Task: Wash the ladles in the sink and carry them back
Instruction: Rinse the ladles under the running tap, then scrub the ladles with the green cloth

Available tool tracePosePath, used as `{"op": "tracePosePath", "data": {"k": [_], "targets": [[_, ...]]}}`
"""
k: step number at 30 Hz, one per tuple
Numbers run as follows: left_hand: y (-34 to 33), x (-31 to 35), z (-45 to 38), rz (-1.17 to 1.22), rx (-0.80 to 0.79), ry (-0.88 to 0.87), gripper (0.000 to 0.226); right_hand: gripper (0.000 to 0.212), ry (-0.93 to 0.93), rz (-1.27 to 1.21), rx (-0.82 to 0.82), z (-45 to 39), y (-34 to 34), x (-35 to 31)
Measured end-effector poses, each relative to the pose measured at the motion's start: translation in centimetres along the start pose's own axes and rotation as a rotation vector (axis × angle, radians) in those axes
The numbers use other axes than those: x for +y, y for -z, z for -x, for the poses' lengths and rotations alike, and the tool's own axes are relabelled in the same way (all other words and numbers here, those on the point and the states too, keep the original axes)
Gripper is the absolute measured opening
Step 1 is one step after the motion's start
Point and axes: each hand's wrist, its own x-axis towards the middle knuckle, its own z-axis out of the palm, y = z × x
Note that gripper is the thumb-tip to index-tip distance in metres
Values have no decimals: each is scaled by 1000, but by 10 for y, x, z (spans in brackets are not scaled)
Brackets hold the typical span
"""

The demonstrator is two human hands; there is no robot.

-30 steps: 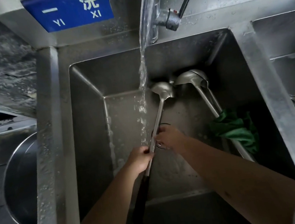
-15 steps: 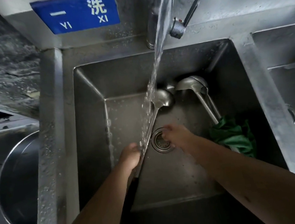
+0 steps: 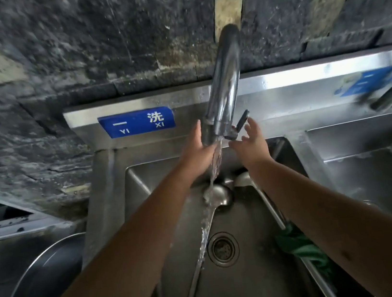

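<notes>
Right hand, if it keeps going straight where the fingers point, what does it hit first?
Most likely the faucet's black lever, just ahead of the open right hand; depth is hard to judge.

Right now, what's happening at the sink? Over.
Left hand and right hand open, empty, at faucet. Ladles lying in sink. Water running.

Ladles [image 3: 217, 194] lie in the sink [image 3: 250, 289], bowls toward the back wall, drain [image 3: 223, 249] between their handles. A cloth [image 3: 302, 246] lies right of the drain. The faucet [image 3: 225, 83] stands behind, between both hands.
</notes>
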Motion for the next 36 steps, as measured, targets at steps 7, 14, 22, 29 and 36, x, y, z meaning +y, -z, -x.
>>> {"op": "tracePosePath", "data": {"k": [7,14,22,29,36], "targets": [[14,39,6,-125,-33,-44,82,70,97,277,-18,-5,1,-28],[19,43,8,-110,-66,-17,77,69,54,462,-80,-8,6,-34],[22,50,26,-97,-142,20,68,67,54,522,-143,4,13,-35],[9,41,61,-110,-208,32,70,72,149,541,-326,37,12,-31],[-7,8,98,-44,-155,93,55,71,100,624,-343,73,25,-7]]}}
